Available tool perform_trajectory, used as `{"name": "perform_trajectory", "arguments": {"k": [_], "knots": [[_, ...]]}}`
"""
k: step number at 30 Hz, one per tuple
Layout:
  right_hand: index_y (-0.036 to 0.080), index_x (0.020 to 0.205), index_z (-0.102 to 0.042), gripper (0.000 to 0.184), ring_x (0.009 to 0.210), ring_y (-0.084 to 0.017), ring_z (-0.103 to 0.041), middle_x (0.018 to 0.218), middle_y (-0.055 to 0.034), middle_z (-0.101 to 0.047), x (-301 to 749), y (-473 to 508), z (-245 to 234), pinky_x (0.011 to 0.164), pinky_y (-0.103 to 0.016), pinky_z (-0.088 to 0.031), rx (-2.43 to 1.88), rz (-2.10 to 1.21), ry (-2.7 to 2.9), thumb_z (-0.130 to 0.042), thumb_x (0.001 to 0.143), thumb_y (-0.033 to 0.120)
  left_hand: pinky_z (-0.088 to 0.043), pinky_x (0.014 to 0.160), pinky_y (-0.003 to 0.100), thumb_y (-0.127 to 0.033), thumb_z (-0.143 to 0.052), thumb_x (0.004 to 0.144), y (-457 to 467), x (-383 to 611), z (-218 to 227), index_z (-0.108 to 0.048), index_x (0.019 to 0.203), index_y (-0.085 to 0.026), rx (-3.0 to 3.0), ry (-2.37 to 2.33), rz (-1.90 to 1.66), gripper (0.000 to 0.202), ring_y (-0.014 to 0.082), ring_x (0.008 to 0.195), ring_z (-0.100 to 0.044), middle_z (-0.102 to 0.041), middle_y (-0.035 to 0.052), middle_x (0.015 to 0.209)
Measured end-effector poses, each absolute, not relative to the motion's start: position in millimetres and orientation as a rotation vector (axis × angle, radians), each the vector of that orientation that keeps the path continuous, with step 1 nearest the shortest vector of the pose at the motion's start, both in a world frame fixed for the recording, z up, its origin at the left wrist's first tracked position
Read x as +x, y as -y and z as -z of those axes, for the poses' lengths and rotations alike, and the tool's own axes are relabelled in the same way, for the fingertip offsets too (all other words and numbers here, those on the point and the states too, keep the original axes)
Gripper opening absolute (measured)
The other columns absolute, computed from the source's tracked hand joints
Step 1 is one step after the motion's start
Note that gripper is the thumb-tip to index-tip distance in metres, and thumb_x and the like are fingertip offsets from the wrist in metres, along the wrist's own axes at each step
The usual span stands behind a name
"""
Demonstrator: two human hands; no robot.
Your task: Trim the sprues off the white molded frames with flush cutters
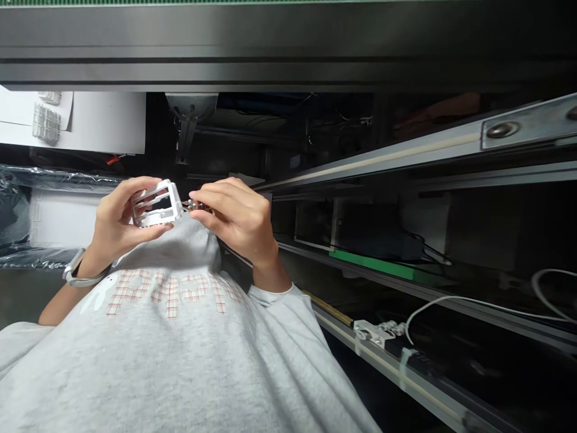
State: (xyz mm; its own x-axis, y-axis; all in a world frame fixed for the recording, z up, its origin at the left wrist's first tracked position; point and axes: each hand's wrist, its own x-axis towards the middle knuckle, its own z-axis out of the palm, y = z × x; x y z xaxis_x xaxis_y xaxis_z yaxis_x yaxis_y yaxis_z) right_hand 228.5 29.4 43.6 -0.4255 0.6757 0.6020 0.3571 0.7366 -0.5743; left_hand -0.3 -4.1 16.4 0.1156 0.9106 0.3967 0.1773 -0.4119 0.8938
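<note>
"One question first: what do you have on the left?"

"My left hand [115,210] has a white frame [157,218]. My thumb is on the near side and my fingers are on the far side. They are spread as wide as the frame and tight on it. The frame has bars with gaps between them."

"And on the right?"

"My right hand [238,213] pinches a small metal thing [195,205], with almost no space between thumb and fingers. Its end points left, right by the frame's right side. I can't tell if they touch."

"Where is the frame?"

"Up past the far end of my grey shirt [180,361], left of the middle. I wear a pale band [72,273] on my left wrist."

"What else is around you?"

"Far to the left, clear bumpy blocks [46,123] sit on a white sheet [108,120]. Nearer on the left is shiny clear plastic [13,207]. A big grey beam [270,36] runs across the far side. On the right are a long metal rail [378,156], a green strip [374,264] and a white cord [451,297]."
</note>
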Motion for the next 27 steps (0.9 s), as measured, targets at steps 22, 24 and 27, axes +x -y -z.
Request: {"name": "perform_trajectory", "arguments": {"k": [22,24,27], "knots": [[0.011,0.101,-0.075,0.024,0.084,-0.019,-0.070,0.089,-0.0084,-0.077,235,-27,-48,0.077,-0.034,-0.055,-0.708,-0.425,2.122,-0.068,0.097,0.034,-0.063,0.076,0.022,-0.029,-0.095,0.072,10,3,-19,-0.069,0.136,-0.029,1.663,-0.963,-1.320,0.069,0.0185,0.099,-0.074,-0.076,0.0060,0.118],[0.012,0.101,-0.075,0.024,0.084,-0.018,-0.070,0.089,-0.0079,-0.077,236,-26,-51,0.077,-0.033,-0.054,-0.719,-0.427,2.142,-0.068,0.097,0.034,-0.063,0.076,0.023,-0.029,-0.095,0.072,11,2,-21,-0.069,0.136,-0.030,1.661,-0.999,-1.288,0.070,0.0196,0.099,-0.074,-0.076,0.0058,0.119],[0.011,0.101,-0.076,0.024,0.083,-0.018,-0.069,0.088,-0.0081,-0.076,236,-26,-53,0.076,-0.033,-0.053,-0.723,-0.432,2.156,-0.068,0.097,0.033,-0.064,0.080,0.027,-0.033,-0.094,0.073,13,2,-24,-0.070,0.135,-0.030,1.649,-1.051,-1.255,0.067,0.0216,0.100,-0.075,-0.076,0.0058,0.118]]}}
